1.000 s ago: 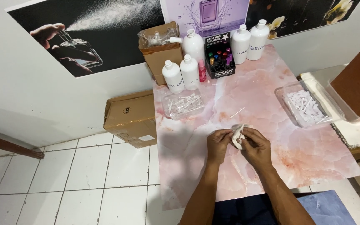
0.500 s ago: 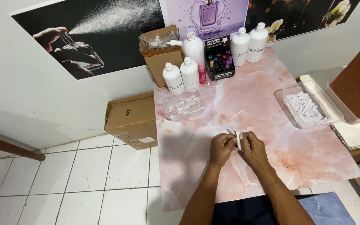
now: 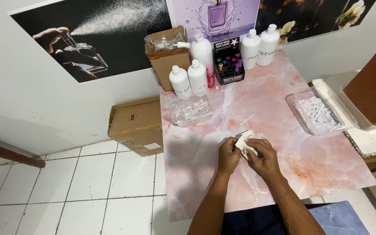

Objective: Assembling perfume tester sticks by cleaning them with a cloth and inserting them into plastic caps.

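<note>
Pink table (image 3: 283,174), white bottles (image 3: 181,82), cardboard box (image 3: 136,125)

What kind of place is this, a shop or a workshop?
Probably a small perfume refill stall or workroom. White bottles and a rack of small vials stand on a pink marble-look table, under perfume posters, while both hands hold a small white thing.

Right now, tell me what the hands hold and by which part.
Both the left hand and right hand pinch a small white crumpled piece, apparently by its lower edges; what it is cannot be told.
</note>
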